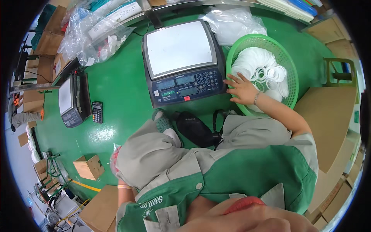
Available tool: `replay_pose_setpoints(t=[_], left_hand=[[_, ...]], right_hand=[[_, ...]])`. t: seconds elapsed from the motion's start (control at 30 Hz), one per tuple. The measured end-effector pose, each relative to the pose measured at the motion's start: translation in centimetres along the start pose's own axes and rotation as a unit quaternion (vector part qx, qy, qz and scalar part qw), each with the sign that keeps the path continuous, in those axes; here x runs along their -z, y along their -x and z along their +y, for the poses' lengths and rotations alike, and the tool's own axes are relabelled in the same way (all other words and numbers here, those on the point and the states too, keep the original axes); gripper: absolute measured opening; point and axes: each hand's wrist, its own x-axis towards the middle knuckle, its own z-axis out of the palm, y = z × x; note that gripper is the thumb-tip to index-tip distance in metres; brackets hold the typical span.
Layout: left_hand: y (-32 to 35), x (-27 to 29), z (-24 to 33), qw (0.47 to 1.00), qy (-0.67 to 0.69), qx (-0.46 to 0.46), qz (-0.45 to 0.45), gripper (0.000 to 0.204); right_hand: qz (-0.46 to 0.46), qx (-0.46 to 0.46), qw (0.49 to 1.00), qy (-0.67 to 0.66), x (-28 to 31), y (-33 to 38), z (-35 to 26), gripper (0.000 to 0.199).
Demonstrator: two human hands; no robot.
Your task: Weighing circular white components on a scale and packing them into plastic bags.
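My right hand [243, 89] is open, its fingers spread over the left rim of a green mesh basket [234, 54]. The fingertips reach toward the keypad side of a dark counting scale [181, 63]; whether they touch it I cannot tell. White rings [257, 63] lie heaped in the basket, close to that hand. The scale's white plate [181, 48] carries nothing. Of my left arm only the forearm [124, 191] shows at the lower left, with a light band around it. My leg hides the left hand. A clear bag with something red [114, 156] lies beside that knee.
A second scale [69, 102] and a black calculator [97, 112] are on the green floor at left. Plastic bags [94, 42] lie at the upper left, another bag [234, 25] behind the basket. A large cardboard box [324, 120] stands at right, a wooden box [89, 167] at lower left.
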Motion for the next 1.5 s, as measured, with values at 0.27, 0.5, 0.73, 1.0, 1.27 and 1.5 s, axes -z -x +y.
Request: replay_pose_setpoints(t=[0.27, 0.5, 0.73, 1.0, 1.27, 1.5], left_hand=[[1.7, 18.9, 20.0, 0.865, -0.163, -0.364, 0.305, 0.035], [-1.0, 19.2, 35.8, 0.784, -0.144, -0.575, 0.182, 0.032], [-2.3, 20.2, 36.6, 0.747, -0.012, -0.613, 0.258, 0.038], [7.8, 19.4, 41.0, 0.667, 0.097, -0.630, 0.387, 0.062], [13.3, 22.0, 36.5, 0.708, 0.162, -0.593, 0.348, 0.022], [18.4, 20.9, 33.2, 0.699, 0.231, -0.601, 0.311, 0.012]], right_hand=[[0.108, -0.146, 0.982, -0.056, 2.1, -5.4, 8.3, 0.025], [0.121, -0.366, 0.915, 0.120, 0.9, -10.8, 18.9, 0.038], [0.394, -0.269, 0.858, -0.190, 13.0, -7.0, 15.2, 0.020], [0.374, -0.084, 0.846, -0.370, 25.1, -3.8, 0.0, 0.030], [0.423, -0.024, 0.799, -0.428, 28.4, -1.3, -6.4, 0.010], [0.467, -0.001, 0.869, -0.164, 29.7, -0.7, -10.1, 0.011]])
